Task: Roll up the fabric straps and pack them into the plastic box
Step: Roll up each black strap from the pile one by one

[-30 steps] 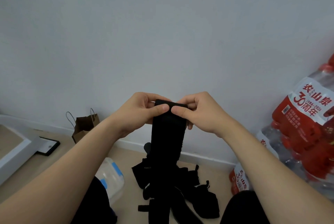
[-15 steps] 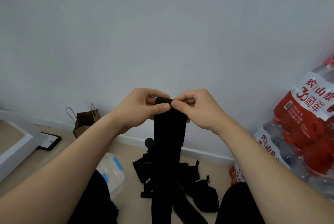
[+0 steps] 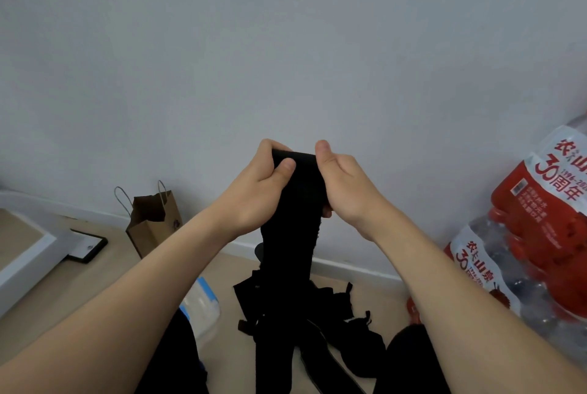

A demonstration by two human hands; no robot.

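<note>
A long black fabric strap (image 3: 290, 234) hangs down in front of me from chest height to the floor. My left hand (image 3: 257, 190) pinches its folded top end from the left, thumb on the front. My right hand (image 3: 344, 184) grips the same end from the right, fingers curled behind it. More black straps (image 3: 336, 320) lie in a heap on the floor beneath. The clear plastic box (image 3: 203, 304) with blue clips lies on the floor at the lower left, partly hidden by my left forearm.
A brown paper bag (image 3: 155, 222) stands by the wall at the left. A black-framed flat object (image 3: 87, 246) and a white ledge (image 3: 25, 253) are at the far left. Shrink-wrapped packs of water bottles (image 3: 536, 234) with red labels are stacked at the right.
Both hands have turned the strap's top end over, and my right thumb now points up. The hands have risen slightly in view.
</note>
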